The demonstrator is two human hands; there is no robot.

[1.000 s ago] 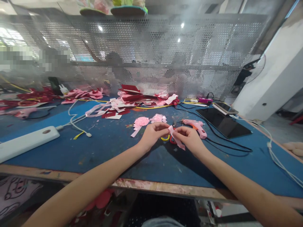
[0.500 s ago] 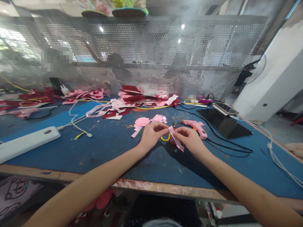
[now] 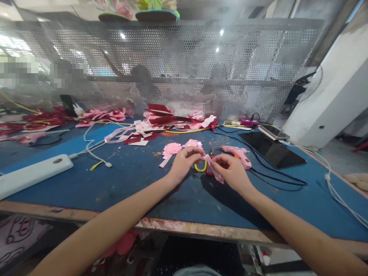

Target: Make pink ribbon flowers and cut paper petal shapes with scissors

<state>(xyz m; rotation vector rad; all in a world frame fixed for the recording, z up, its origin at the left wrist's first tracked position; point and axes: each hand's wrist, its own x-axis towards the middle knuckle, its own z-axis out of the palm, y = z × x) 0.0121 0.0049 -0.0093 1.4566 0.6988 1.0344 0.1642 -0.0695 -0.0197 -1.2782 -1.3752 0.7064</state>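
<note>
Perforated grey metal sheeting (image 3: 178, 50) is set upright behind the far edge of the bench (image 3: 120, 195), whose scuffed, flecked blue top is bordered at the near edge by worn, stained wood. Near the bench's middle, smooth pink ribbon (image 3: 217, 177) is held raised: one end is pinched by the thumb and fingertips of the left hand (image 3: 184, 163), and the hanging length is pinched between thumb and forefinger of the right hand (image 3: 231, 168). Scissors (image 3: 201, 170) with yellow and red looped handles are partly hidden behind the ribbon. Two ruffled pink rosettes (image 3: 171, 148) are laid just beyond the left hand. A pink plastic glue gun (image 3: 241, 155) is laid just beyond the right hand; a flat, glossy black tablet (image 3: 270, 147) is placed towards the right edge. Red, white and pink cut pieces (image 3: 161, 119) are heaped along the far edge. Above the sheeting, a teal-rimmed round stand (image 3: 157, 15) is loaded with green and beige items, too blurred to identify.
</note>
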